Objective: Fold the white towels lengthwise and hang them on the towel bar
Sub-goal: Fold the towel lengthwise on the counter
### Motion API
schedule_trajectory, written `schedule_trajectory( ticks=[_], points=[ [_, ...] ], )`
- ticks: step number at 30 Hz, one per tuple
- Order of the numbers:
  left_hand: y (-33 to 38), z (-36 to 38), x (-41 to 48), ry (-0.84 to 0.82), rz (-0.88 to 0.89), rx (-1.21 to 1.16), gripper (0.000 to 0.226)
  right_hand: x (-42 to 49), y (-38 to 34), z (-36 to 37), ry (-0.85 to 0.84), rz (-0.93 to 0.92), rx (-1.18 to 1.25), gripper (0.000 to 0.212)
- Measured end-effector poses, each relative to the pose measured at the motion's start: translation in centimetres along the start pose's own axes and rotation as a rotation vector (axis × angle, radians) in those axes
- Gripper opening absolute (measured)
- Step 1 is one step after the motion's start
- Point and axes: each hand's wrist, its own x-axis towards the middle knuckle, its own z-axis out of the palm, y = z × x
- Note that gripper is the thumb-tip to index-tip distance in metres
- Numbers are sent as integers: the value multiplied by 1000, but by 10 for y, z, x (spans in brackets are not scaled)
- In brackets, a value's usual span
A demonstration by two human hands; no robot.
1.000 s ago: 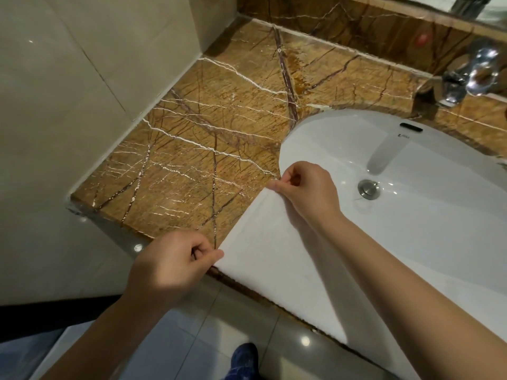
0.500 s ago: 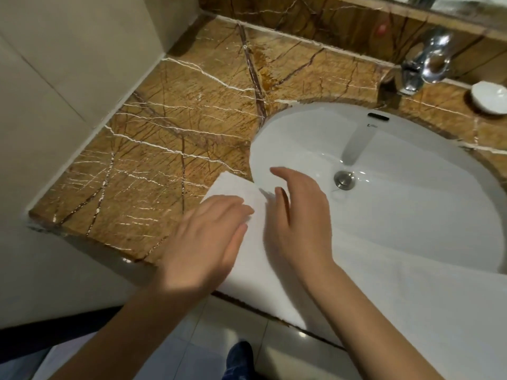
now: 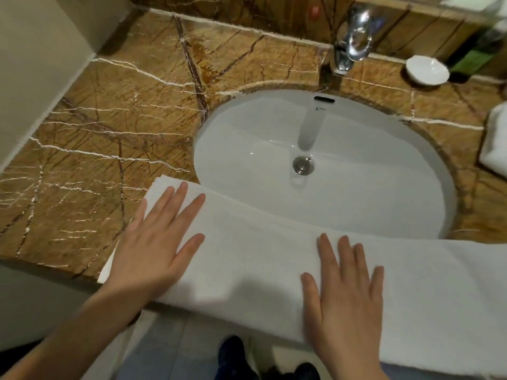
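White folded terry towel [image 3: 260, 250] lies in a long band along the front edge of the counter, and both hands rest flat on it, gripping nothing. The left hand [image 3: 156, 242] presses palm down on the towel's left end, fingers straight and spread, pointing away and to the right. The right hand [image 3: 345, 292] lies palm down farther along the band, near its front edge, with fingers straight and slightly fanned; neither hand curls round the cloth.

The towel's left end sits on the brown veined marble countertop [image 3: 109, 133], its middle bridges the near rim of the white oval ceramic basin [image 3: 370, 174], and its right part runs out of view. Its near edge overhangs the counter front (the layers show as thin stacked edges at the left end).

In the basin a round metal drain plug [image 3: 303, 165] sits at the bottom and a dark overflow slot [image 3: 324, 99] at the back wall. Behind it stands a polished chrome tap [image 3: 354, 42]. To the right of the tap a small round white dish [image 3: 426, 69] rests on the counter, with a dark green bottle [image 3: 474, 56], blurred, just beyond. Another white cloth [image 3: 496, 144] lies at the right edge. Below the counter are pale floor tiles [image 3: 170, 346] and a dark shoe [image 3: 233, 352].
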Motion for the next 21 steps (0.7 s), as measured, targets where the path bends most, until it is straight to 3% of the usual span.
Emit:
schedule_trajectory(
  ticks=[5,8,10,13,17,21],
  points=[
    [-15,-5,-3,-3,23,-15,60,-14,-7,-3,57,-118,76,63],
    [-15,-10,0,34,31,1,63,6,7,-18,126,-213,207,48],
    [-1,-17,10,91,75,-21,58,32,18,-32,23,-253,312,38],
    [34,-28,37,101,256,-165,40,65,29,-40,-62,-355,280,24],
    [70,-29,73,-145,354,-342,26,88,32,-38,-177,-333,255,19],
    [80,-21,99,-343,347,-273,15,100,38,-37,-222,-316,314,13]
  ],
)
